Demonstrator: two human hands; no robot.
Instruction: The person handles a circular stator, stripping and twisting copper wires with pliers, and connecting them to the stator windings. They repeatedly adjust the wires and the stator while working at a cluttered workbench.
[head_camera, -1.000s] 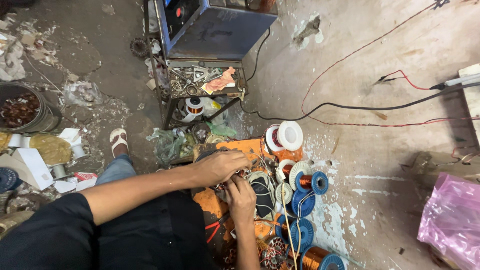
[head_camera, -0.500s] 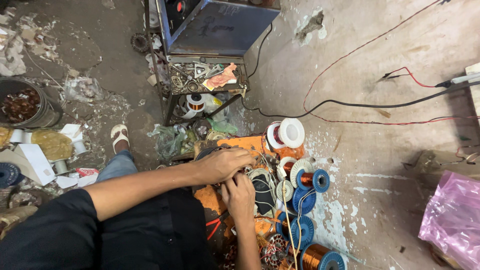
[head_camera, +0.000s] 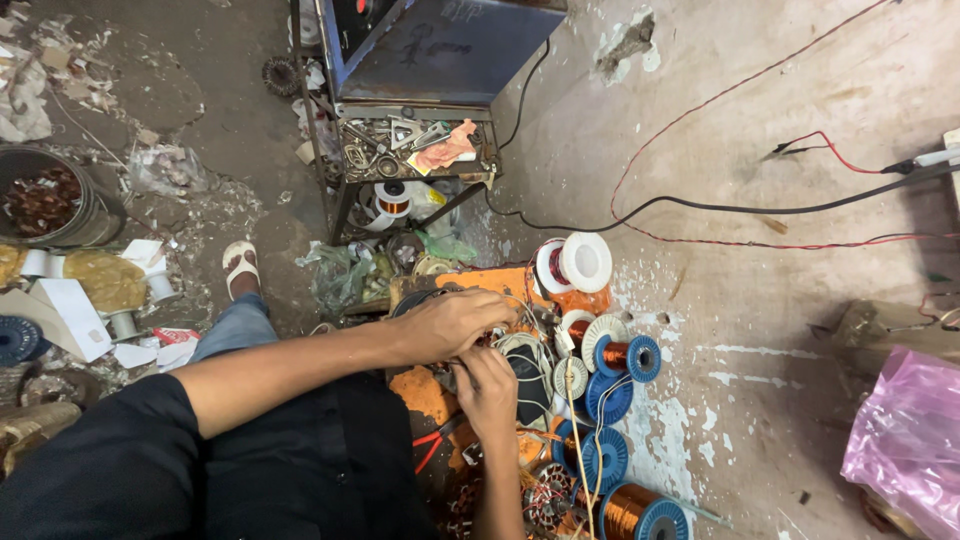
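My left hand (head_camera: 455, 325) lies at the centre of the frame, fingers curled and closed over thin wires at the left edge of the coil (head_camera: 525, 375); my right hand (head_camera: 487, 388) sits just below it, also curled, pinching at the same bundle, though what exactly its fingertips grip I cannot tell. The coil, a pale winding around a dark core, lies immediately right of both hands, touching them, its long axis running roughly top to bottom of the frame; the right hand is the nearer. It rests on an orange board (head_camera: 425, 392), with red-handled pliers (head_camera: 432, 448) just below and left of the right hand. Outward to the right stand spools of copper wire: a white spool (head_camera: 575, 262) above, blue-flanged spools (head_camera: 620, 357) beside the coil, and a large copper spool (head_camera: 630, 515) at the lower edge. In the upper centre a metal stand (head_camera: 400, 110) carries a shelf of small metal parts and a scrap of pink paper. A bucket (head_camera: 45, 195) at the left edge holds dark reddish scrap wire. A black cable (head_camera: 750, 210) crosses the floor at upper right, and a pink bag (head_camera: 905, 440), contents hidden, sits at lower right.
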